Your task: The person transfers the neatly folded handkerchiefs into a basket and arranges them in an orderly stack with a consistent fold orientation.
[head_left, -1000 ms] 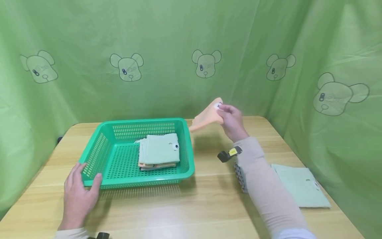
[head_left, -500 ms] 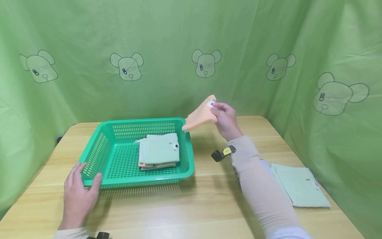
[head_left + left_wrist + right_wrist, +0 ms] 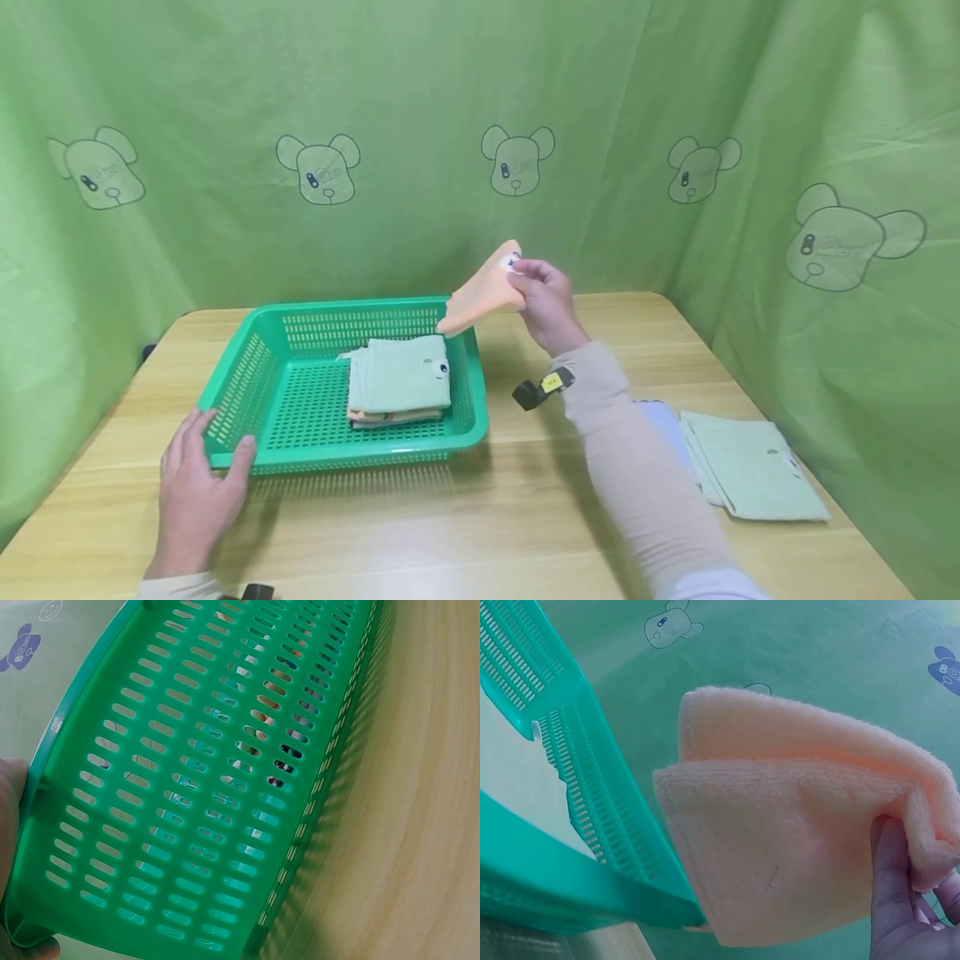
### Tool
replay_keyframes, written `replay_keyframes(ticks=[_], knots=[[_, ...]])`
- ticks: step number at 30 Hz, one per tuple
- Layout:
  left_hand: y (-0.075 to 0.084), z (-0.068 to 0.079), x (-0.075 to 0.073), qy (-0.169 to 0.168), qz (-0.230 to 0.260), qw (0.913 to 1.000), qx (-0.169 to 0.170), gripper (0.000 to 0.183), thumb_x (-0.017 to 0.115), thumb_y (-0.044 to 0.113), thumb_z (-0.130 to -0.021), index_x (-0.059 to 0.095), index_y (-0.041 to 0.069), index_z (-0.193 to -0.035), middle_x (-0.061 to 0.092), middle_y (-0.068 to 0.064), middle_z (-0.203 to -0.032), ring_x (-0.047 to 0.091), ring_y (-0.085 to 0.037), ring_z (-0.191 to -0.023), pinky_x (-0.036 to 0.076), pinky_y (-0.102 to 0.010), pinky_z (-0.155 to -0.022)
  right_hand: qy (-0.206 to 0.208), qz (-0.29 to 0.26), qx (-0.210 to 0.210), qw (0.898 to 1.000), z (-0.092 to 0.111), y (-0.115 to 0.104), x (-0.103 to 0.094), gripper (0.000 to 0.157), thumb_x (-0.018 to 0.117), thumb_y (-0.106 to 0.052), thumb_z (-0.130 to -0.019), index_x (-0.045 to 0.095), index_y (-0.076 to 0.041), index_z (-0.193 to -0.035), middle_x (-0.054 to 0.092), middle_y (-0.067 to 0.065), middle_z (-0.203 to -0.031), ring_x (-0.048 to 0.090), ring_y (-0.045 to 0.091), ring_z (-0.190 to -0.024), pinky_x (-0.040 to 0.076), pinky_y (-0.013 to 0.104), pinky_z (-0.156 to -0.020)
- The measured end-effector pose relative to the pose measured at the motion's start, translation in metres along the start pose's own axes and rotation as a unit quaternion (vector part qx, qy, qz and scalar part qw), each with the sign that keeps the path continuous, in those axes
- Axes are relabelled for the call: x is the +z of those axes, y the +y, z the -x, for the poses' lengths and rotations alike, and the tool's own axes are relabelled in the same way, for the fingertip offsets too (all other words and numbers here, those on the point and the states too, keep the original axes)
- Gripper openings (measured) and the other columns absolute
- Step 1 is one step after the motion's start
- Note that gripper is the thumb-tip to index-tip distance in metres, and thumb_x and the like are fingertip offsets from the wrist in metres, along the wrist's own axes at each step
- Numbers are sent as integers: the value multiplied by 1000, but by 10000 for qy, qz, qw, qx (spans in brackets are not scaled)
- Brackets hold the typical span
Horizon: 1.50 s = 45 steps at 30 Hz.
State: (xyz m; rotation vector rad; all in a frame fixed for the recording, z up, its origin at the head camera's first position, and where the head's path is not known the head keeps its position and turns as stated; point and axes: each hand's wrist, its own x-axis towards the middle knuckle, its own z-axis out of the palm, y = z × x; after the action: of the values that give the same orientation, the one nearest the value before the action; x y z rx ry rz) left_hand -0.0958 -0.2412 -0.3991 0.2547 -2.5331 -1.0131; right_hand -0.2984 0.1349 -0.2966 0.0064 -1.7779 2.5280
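Observation:
In the head view, my right hand (image 3: 551,304) pinches a folded peach towel (image 3: 483,292) by its right end. The towel hangs in the air above the right rim of a green plastic basket (image 3: 345,456). Its folded layers and fuzzy pile show in the right wrist view, with a finger (image 3: 891,877) against the cloth (image 3: 772,847). At the basket's near left corner, my left hand (image 3: 198,492) grips the rim. Inside, towards the right, lies a stack of folded towels, a pale green towel (image 3: 408,375) with a small face on top.
Right of my forearm, another folded pale green towel (image 3: 757,467) lies on the wooden table (image 3: 420,533). A bluish cloth (image 3: 667,429) beside it is partly hidden by my sleeve. Green curtains (image 3: 420,217) with bear drawings hang behind and around the table.
My right hand has moved left with the peach towel, from beside the basket to over its right rim. More of the bluish cloth shows. The left hand and basket stay put.

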Motion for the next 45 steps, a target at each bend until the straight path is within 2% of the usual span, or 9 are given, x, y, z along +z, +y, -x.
replay_keyframes(ticks=[7,15,30,45], knots=[[1,0,0,37,42,10000,21,66,53,33,-98,27,-1,-148,16,-24,-157,15,-48,-140,13,-74,-105,-49,22,87,9999,2,6,11,16,57,9,-90,56,-6,-97,52,8,-105,56,15,-83,54,18,-67],[0,0,0,-2,7,10000,-13,67,54,34,-98,27,-1,-148,16,-25,-157,14,-48,-140,13,-74,-105,-169,41,7,9998,6,10,26,15,58,8,-90,57,-5,-96,51,8,-102,55,15,-78,51,17,-61],[1,0,0,48,-35,10000,18,67,54,33,-98,28,-2,-147,18,-26,-156,16,-48,-140,14,-72,-106,-429,-143,69,9990,11,8,47,15,58,8,-90,57,-5,-97,51,9,-104,56,16,-83,55,19,-70],[1,0,-1,-16,-65,10000,1,67,54,33,-98,27,-3,-148,17,-27,-156,15,-49,-140,13,-73,-105,-611,-211,134,9978,13,13,63,14,58,7,-91,56,-6,-95,51,7,-98,55,14,-76,52,17,-62]])
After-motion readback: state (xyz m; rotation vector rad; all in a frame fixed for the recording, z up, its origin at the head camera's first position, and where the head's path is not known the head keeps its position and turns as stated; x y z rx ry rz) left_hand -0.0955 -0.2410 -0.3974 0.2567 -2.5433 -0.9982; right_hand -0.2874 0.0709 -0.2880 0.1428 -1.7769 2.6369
